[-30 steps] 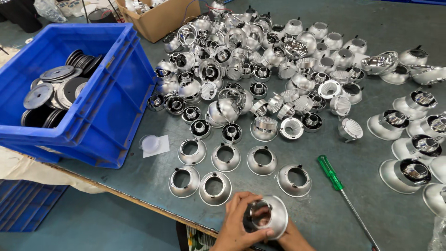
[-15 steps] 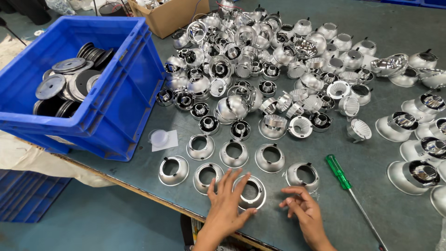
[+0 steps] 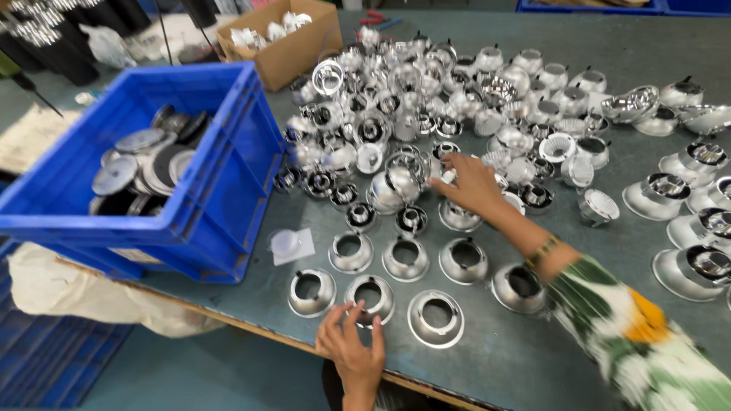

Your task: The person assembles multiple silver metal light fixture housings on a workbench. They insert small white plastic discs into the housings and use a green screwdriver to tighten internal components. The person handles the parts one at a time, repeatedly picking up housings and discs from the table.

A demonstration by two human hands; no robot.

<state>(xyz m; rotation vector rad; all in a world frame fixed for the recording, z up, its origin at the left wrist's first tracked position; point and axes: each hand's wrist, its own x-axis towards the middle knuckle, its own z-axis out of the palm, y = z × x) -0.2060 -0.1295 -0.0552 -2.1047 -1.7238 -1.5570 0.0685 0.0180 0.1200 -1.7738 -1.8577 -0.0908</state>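
**Right hand leaves the front row for the pile**

Half a second ago both hands were at the near edge, setting a shiny silver cone-shaped metal reflector [image 3: 435, 318] down. Now that reflector lies alone on the grey-green surface [image 3: 487, 365], wide rim down with its round hole facing up, finishing a front row of 3. The placing looks done.

The left hand [image 3: 352, 346] stays at the near edge, fingers spread, fingertips touching the rim of the middle reflector [image 3: 369, 299] in that row; it grips nothing.

The right hand [image 3: 470, 183], with a patterned green, white and orange sleeve [image 3: 647, 342], has stretched out to the edge of the heap of bright silver reflectors [image 3: 426, 99]. Its fingers curl over the pieces there and seem to pinch a small pale part; I cannot tell exactly what.

A blue plastic crate [image 3: 221, 205] holding dark round discs [image 3: 141, 164] stands at left, and a brown cardboard box [image 3: 293, 42] beyond it.
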